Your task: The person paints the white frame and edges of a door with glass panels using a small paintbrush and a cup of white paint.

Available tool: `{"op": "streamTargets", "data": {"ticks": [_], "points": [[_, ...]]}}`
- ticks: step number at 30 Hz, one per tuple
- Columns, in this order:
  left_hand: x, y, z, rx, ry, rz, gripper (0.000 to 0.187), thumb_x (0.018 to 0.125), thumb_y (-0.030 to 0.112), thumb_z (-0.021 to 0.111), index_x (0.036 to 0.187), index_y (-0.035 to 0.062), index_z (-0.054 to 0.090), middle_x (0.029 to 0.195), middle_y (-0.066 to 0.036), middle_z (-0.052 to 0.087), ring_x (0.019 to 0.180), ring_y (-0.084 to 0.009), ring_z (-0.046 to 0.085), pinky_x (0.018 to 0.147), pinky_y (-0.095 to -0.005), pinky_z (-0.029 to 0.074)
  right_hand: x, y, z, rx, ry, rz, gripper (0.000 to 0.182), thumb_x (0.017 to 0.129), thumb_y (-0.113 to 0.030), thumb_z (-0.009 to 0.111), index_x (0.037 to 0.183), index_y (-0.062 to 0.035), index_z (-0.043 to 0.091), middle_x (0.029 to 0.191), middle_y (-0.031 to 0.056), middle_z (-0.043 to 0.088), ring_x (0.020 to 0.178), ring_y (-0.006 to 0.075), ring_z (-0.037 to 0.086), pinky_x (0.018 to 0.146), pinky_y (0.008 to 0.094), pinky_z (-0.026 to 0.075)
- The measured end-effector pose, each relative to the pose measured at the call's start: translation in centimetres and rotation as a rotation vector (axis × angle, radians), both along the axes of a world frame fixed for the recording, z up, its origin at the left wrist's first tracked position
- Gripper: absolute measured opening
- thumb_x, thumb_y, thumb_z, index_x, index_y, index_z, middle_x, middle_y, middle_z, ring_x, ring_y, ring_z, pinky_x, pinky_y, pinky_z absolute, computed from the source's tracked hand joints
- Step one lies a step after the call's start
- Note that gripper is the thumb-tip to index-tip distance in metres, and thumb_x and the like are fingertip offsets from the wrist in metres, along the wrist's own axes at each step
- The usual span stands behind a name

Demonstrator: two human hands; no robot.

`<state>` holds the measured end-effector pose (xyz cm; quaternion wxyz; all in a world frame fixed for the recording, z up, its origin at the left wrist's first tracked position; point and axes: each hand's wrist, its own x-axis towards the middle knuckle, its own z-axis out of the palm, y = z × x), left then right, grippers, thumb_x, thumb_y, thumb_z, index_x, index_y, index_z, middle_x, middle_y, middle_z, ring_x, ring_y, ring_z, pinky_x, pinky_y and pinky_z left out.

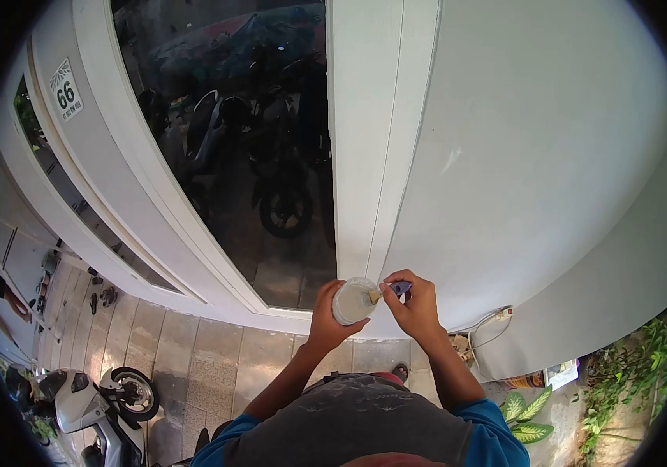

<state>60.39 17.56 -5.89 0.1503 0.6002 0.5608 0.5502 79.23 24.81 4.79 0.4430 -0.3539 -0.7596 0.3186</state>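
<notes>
Lower centre of the frame, and both hands are busy: the left hand (327,319) is wrapped round the left side of a pale cup (350,305), while the right hand (417,307) grips a purple-handled brush (399,289), its tip angled in over the cup's right rim. Looks like a brush-loading moment, and here's how I'd play it: keep the cup level, wet just the ends of the bristles, then wipe the extra off on the inner edge so nothing drips onto the paving (212,366) below. A light hold near the bristles should steer best. Are they touching the pale contents? Too small to tell! As for position, the cup sits between the two hands, snug against the left palm, the brush bridging across from the right, all just in front of the white frame (364,156) and grey wall (528,156).
</notes>
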Motion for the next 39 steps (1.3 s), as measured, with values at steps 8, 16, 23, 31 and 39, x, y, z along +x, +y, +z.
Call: {"op": "streamTargets", "data": {"ticks": [8,16,23,31,39], "points": [[0.3,-0.5,-0.5,0.018,-0.009,0.001,0.090,0.066,0.024,0.096,0.139,0.0025,0.048,0.139,-0.018,0.051,0.130,-0.0360,0.053,0.108,-0.0455,0.045,0.4,-0.7,0.5,-0.110,-0.008,0.017,0.018,0.091,-0.016,0.076,0.096,-0.0002,0.070,0.068,0.0048,0.069,0.057,0.0084,0.060,0.052,0.0259,0.045],[-0.4,-1.2,-0.9,0.031,-0.059,0.036,0.090,0.065,0.024,0.096,0.138,0.0013,0.048,0.137,-0.019,0.050,0.128,-0.0347,0.054,0.107,-0.0447,0.045,-0.1,0.0,-1.7,-0.377,0.299,0.062,0.016,0.092,-0.013,0.076,0.096,0.0002,0.068,0.072,0.0047,0.068,0.060,0.0082,0.061,0.050,0.0237,0.044],[-0.7,-1.0,-0.1,0.045,-0.102,0.053,0.087,0.065,0.022,0.095,0.136,0.0000,0.049,0.134,-0.018,0.052,0.125,-0.0337,0.056,0.106,-0.0432,0.045,0.0,1.8,-3.2,-0.722,0.585,0.048,0.017,0.097,-0.016,0.069,0.099,-0.0002,0.065,0.078,0.0112,0.071,0.060,0.0179,0.067,0.055,0.0292,0.051],[-0.6,-1.2,0.7,0.020,-0.277,0.056,0.085,0.066,0.019,0.094,0.136,0.0002,0.050,0.129,-0.016,0.055,0.121,-0.0312,0.058,0.104,-0.0419,0.046,-0.6,5.2,0.2,-0.951,0.747,0.177,0.020,0.101,-0.024,0.064,0.104,-0.0039,0.064,0.082,0.0093,0.072,0.068,0.0148,0.067,0.064,0.0275,0.053],[-2.0,-2.2,-0.8,0.098,-0.184,0.114,0.086,0.067,0.015,0.093,0.138,0.0010,0.047,0.126,-0.014,0.058,0.119,-0.0267,0.059,0.103,-0.0403,0.047,0.5,9.8,16.4,-0.449,0.850,0.284,0.022,0.106,-0.024,0.059,0.110,-0.0021,0.061,0.080,0.0092,0.070,0.072,0.0148,0.066,0.071,0.0273,0.054]]}}
